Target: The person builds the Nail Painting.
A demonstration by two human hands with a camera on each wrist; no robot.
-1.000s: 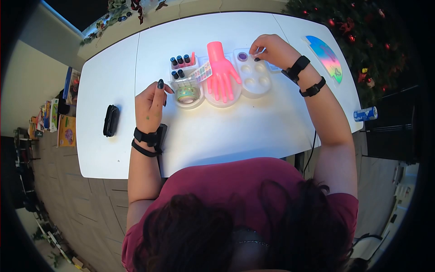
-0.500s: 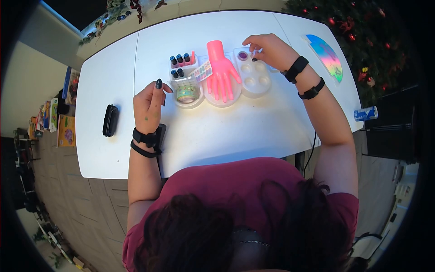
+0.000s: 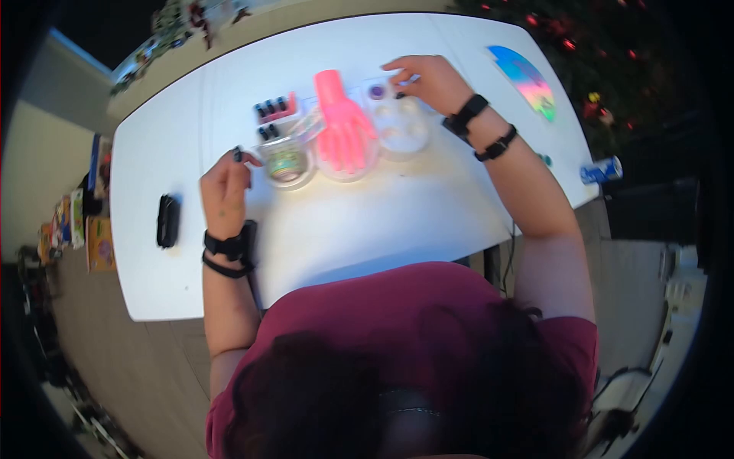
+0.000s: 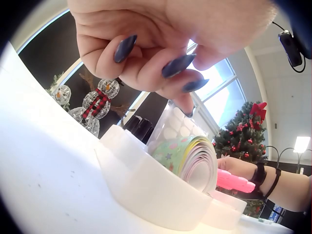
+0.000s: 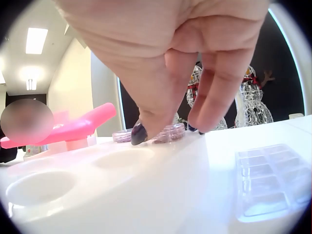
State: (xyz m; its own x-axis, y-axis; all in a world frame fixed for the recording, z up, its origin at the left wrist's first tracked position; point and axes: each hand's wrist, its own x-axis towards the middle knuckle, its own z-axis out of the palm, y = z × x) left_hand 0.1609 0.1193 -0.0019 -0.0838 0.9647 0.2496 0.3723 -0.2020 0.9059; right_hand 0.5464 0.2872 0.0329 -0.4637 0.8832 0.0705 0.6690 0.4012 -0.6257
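Observation:
My right hand [image 3: 436, 83] is at the far end of the white tray with round wells [image 5: 44, 187], index finger extended. In the right wrist view, its thumb and other fingers pinch a small clear glitter jar [image 5: 171, 132], low at the tray. A second jar with purple glitter [image 3: 376, 92] sits in the tray beside it. My left hand [image 3: 228, 187] hangs with loosely curled fingers and holds nothing. Its fingertips are close to a sheet of oval nail stickers [image 4: 178, 127] and a patterned paper roll [image 4: 197, 163] in a white holder [image 4: 146, 185].
A pink model hand [image 3: 342, 130] stands between the holder and the tray. Several dark-capped polish bottles [image 3: 271, 107] stand behind the roll. A clear compartment box [image 5: 273, 180] lies right of the tray. A black case [image 3: 167, 220], a rainbow card [image 3: 524, 80] and a blue can [image 3: 601, 170] lie farther out.
My right index finger has straightened away from the thumb, which stays at the tray's far end. The left hand has barely moved. The whole head view has shifted and blurred.

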